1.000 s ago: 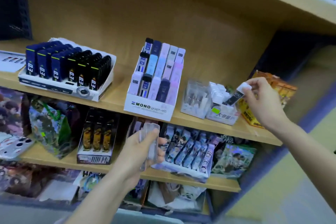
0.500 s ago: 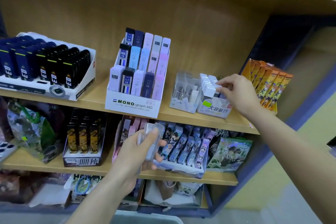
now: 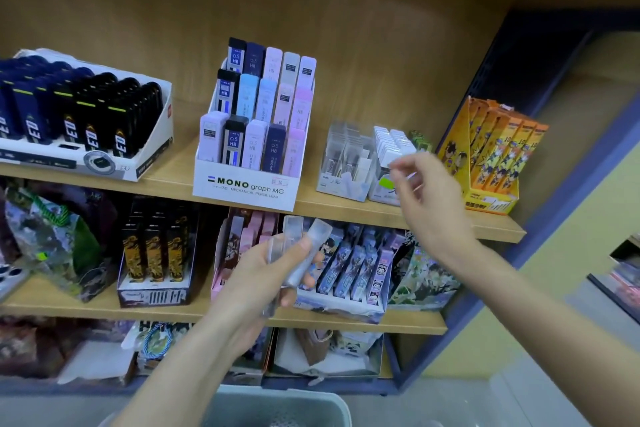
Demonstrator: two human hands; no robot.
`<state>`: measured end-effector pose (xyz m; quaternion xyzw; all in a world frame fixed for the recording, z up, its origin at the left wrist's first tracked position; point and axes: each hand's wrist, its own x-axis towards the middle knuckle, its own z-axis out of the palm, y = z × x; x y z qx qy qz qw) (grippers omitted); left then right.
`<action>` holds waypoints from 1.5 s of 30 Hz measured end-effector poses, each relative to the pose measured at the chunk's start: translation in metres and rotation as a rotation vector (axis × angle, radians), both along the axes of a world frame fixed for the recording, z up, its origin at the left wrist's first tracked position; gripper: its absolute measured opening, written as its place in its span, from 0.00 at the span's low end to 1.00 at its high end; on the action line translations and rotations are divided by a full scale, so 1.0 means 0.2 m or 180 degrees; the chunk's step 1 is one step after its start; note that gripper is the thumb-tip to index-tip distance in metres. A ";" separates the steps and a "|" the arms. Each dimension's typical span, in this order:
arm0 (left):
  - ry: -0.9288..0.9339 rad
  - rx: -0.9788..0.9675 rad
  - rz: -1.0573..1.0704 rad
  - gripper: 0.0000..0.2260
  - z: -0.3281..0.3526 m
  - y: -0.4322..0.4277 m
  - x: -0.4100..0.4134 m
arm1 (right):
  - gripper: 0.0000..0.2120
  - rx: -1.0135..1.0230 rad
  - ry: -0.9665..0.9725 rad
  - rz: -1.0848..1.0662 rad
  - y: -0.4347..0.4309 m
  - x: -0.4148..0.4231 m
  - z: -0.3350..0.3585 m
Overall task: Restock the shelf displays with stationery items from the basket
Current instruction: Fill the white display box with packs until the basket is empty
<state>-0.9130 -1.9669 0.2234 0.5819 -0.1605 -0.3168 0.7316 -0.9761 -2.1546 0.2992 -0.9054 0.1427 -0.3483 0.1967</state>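
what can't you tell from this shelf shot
All in the head view.
Motion blur: whether the right hand pinches anything.
Bottom edge cuts off the basket; its contents are unseen.
The left hand grips clear cases; its fingers cover them, so their count is unclear.
The display box label is partly behind the right hand and too small to read.

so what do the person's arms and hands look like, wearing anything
Bare forearms, no sleeves in view. Left hand and right hand are ungloved; no ring, watch or bracelet shows, though the right is blurred.
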 end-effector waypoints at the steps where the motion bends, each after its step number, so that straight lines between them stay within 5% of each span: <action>1: -0.0071 -0.0007 0.0003 0.19 0.00 0.00 0.00 | 0.04 0.0292 0.0300 0.0229 0.07 -0.02 -0.03; 5: -0.0249 0.0025 0.0040 0.17 -0.02 -0.02 -0.03 | 0.02 0.1386 0.0975 0.0887 0.25 -0.06 -0.14; 12: -0.0298 -0.0071 0.0105 0.14 -0.01 -0.02 -0.05 | 0.03 0.2197 0.0648 0.0925 0.20 -0.09 -0.06; 20: -0.0435 0.0110 0.0199 0.10 0.00 -0.03 -0.03 | 0.01 0.0645 -0.0673 -0.0010 -0.11 0.07 0.24; 25: -0.0422 0.0077 0.0224 0.07 0.00 -0.03 -0.01 | 0.02 -0.0126 -0.0414 -0.0255 -0.22 0.31 0.31; 32: -0.0420 0.0056 0.0277 0.07 0.01 -0.01 0.04 | 0.06 -0.0405 0.0475 -0.0209 -0.29 0.48 0.27; 38: -0.0378 0.0039 0.0388 0.08 0.01 0.00 0.08 | 0.03 -0.0283 -0.0455 -0.0068 -0.27 0.45 0.36; 45: -0.0367 0.0038 0.0320 0.07 0.00 -0.01 0.06 | 0.02 -0.0578 0.0268 0.0113 -0.27 0.43 0.31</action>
